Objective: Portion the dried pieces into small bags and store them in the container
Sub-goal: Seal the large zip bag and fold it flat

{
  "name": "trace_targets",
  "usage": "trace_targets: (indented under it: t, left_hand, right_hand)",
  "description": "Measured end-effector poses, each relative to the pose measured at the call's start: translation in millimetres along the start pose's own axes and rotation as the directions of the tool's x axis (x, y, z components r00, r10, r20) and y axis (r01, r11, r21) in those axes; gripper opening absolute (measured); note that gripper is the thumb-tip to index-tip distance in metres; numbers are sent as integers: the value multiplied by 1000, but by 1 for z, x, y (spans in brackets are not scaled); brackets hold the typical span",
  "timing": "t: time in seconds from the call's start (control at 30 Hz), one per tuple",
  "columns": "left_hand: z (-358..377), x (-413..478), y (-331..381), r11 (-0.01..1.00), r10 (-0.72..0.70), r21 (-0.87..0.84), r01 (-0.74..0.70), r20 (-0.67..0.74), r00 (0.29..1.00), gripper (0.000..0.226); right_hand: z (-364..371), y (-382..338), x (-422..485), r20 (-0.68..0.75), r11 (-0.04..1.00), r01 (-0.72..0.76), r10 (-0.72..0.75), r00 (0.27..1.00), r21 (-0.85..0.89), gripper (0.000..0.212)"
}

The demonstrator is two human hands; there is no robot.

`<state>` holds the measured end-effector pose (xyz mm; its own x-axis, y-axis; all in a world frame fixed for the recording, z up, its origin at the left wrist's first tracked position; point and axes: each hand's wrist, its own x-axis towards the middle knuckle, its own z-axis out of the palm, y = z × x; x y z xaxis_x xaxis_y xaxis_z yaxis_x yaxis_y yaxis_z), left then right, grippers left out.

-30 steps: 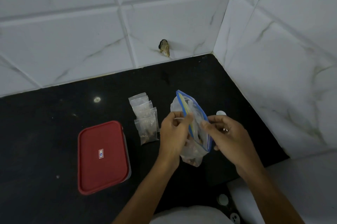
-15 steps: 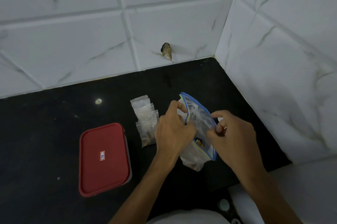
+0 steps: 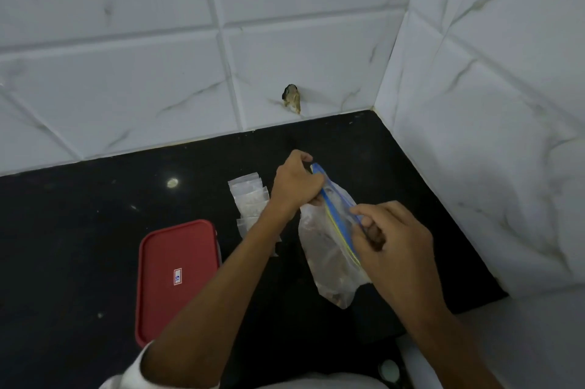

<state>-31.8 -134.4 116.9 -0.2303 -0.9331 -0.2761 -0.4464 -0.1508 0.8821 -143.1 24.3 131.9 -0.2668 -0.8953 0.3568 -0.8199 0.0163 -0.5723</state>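
Left grip (image 3: 297, 187) is clenched in a pinch on the far end of the blue-and-yellow zip strip (image 3: 337, 224). Right grip (image 3: 395, 243) pinches the same strip nearer its other end, fingers curled round it. Both are grasping the large clear plastic zip bag (image 3: 329, 262) by its mouth only.

My read on why: holding both ends keeps the strip taut and the mouth up, so the seal can be worked without spilling. Can't tell if the seal is open or pressed closed; the strip reads as one line from here.

The bag body hangs below the strip, toward the right edge of the black stone desk (image 3: 79, 246), short of the back-right corner. Can't tell if its bottom touches the desk. The brown dried pieces (image 3: 337, 298) are pooled in the bottom fold, so the stock is in the big bag.

The stack of small clear plastic bags (image 3: 250, 198) lies flat just left of the left grip, partly under that forearm, toward the back edge. That keeps it in reach for filling. Some may hold pale contents, but it's too blurry to say.

The rectangular container with red lid (image 3: 177, 278) sits toward the front edge, left of the forearm, lid on, label up, apart from the small bags. The lid has to come off before storing.

Risk: the film is thin, and a one-sided pull would tilt the mouth and dump pieces.
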Motion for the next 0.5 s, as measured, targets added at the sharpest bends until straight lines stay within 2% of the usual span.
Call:
trace_targets:
  t: [0.07, 0.13, 0.2, 0.27, 0.3, 0.43, 0.5]
  left_hand:
    - [4, -4, 3, 981, 113, -137, -137, -173, 978, 40]
    - [10, -8, 4, 956, 153, -208, -207, -247, 957, 36]
    - [15, -9, 1, 954, 149, -221, -200, -228, 962, 35]
    - [15, -9, -3, 966, 107, -209, -151, -209, 972, 37]
    - [13, -7, -3, 977, 81, -181, -117, -196, 977, 41]
    - [0, 8, 1, 993, 40, 115, -25, -123, 992, 64]
    - [-6, 16, 6, 992, 12, 123, -9, -27, 1000, 58]
  right_hand:
    - [-8, 0, -3, -104, 1000, 4, -5, 995, -5, 22]
    - [-13, 0, -4, -117, 995, -81, 87, 989, 58, 27]
    - [-12, 2, -3, 5, 967, -226, 227, 974, 121, 40]
    - [-13, 4, -7, 89, 942, -315, 306, 948, 117, 42]
    - [-15, 5, -10, 91, 938, -327, 318, 944, 118, 37]
    - [-16, 6, -22, 76, 950, -289, 282, 956, 116, 23]
    - [-12, 4, -24, 51, 954, -287, 283, 958, 85, 24]
